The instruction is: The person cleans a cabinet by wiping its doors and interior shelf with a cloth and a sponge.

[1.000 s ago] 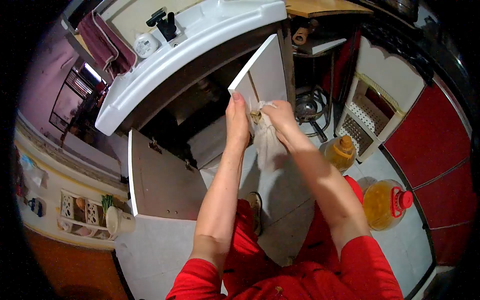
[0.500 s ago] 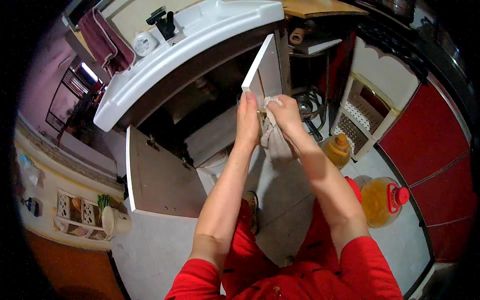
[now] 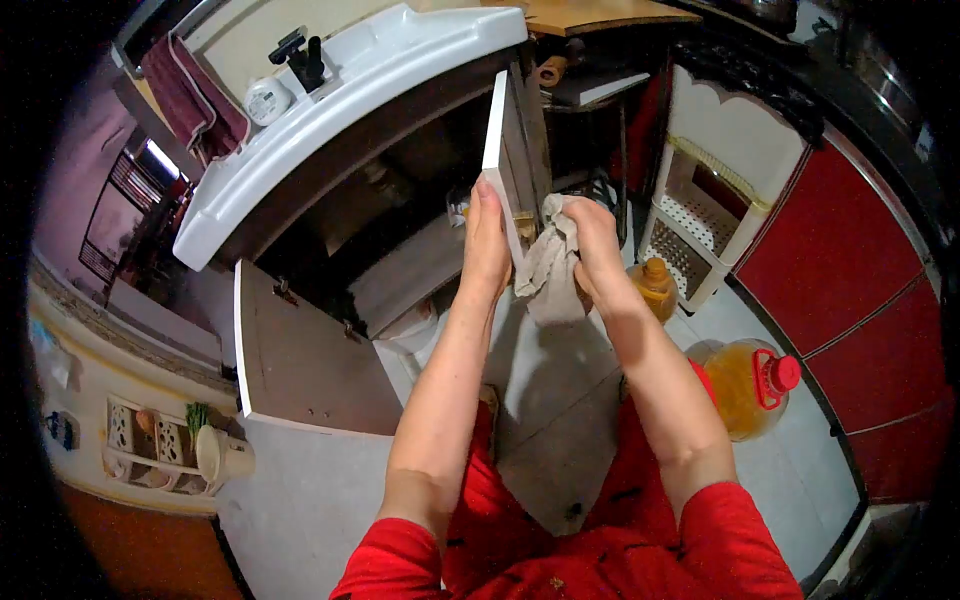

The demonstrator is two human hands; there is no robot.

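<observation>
My left hand (image 3: 486, 244) grips the edge of the white cabinet door (image 3: 497, 130), which stands swung out below the sink. In my right hand (image 3: 592, 236) is a crumpled pale cloth (image 3: 557, 272), hanging down beside the door's outer face. A small gold-coloured handle (image 3: 524, 225) shows on that face, between the door and the cloth. The other cabinet door (image 3: 310, 355), at the left, also stands open. Between the two doors the inside of the cabinet (image 3: 400, 270) is dark, with a pale board low down.
Two bottles of yellow liquid (image 3: 655, 288) (image 3: 745, 390) stand on the floor at the right. Behind them is a white plastic rack (image 3: 700, 215) beside red cabinets (image 3: 850, 270). The white sink (image 3: 390, 60) lies above, and a small shelf with a white cup (image 3: 225, 455) is at the left.
The held door has turned to a more edge-on view. My right hand with the cloth has moved a little away from the door, uncovering the handle. The whole view has shifted slightly.
</observation>
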